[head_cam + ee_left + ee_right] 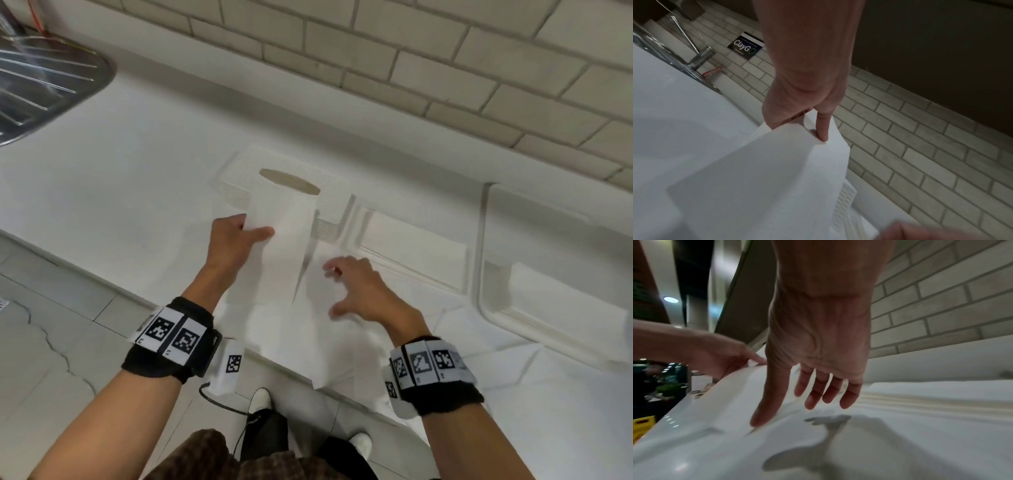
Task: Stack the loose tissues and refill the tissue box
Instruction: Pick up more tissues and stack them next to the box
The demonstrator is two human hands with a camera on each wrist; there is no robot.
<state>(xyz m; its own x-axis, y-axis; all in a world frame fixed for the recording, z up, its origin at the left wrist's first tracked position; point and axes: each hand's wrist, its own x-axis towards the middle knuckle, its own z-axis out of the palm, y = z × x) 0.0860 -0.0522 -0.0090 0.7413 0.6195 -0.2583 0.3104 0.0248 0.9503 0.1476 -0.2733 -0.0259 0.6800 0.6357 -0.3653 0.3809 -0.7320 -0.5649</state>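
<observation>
Head view was bright, evenly lit, white counter (pixel 102 178) near washed out. Right hand (pixel 356 287) motion-blurred. Wrist views dimmer, grainy; hand shadow (pixel 828 443) fell on counter. Brick wall (pixel 445 68) lines bowed toward edges.

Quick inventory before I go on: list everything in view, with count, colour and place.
tissue box lid: one, white, textured, oval slot, on the counter near the wall.
held tissue: one, white, lifted in front of the lid.
loose tissues: several, white, spread along the counter's front edge; count unclear.
box trays: two, white, right of the lid.
counter: one, white.
sink drainer: one, steel, far left.
brick wall: grey, behind.
sign: one, dark, on the wall.
left hand: pinches the held tissue.
right hand: fingers spread, holds nothing.
</observation>
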